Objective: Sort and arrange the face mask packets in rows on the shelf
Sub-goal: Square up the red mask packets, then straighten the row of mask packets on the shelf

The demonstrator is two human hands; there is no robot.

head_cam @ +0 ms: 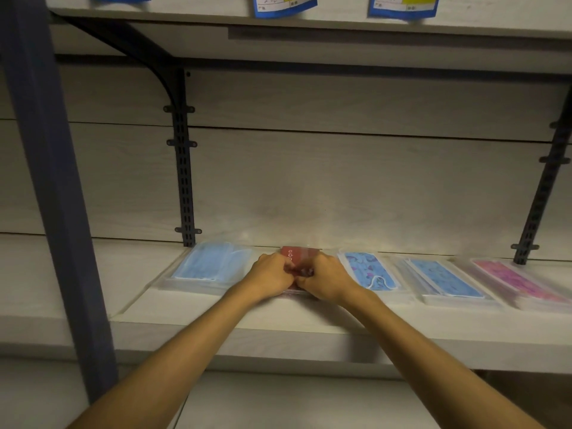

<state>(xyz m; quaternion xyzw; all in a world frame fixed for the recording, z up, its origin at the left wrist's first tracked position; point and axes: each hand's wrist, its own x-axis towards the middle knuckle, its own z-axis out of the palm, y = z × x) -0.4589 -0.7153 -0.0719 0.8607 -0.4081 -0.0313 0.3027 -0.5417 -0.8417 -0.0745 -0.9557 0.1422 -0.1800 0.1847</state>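
A red mask packet [299, 254] lies on the pale shelf [216, 311], second in a row of packets. My left hand [272, 275] and my right hand [325, 278] meet over its near end, fingers curled on it, hiding most of it. To its left lies a plain light-blue mask packet [210, 264]. To its right lie a blue patterned packet [370, 270], another blue patterned packet [445, 281] and a pink patterned packet [513, 281].
A dark blue upright post [52, 181] stands at the left. Black slotted bracket rails [184, 168] [544, 187] run up the back wall. An upper shelf edge carries blue price labels [284, 4]. A lower shelf [294, 404] shows between my forearms.
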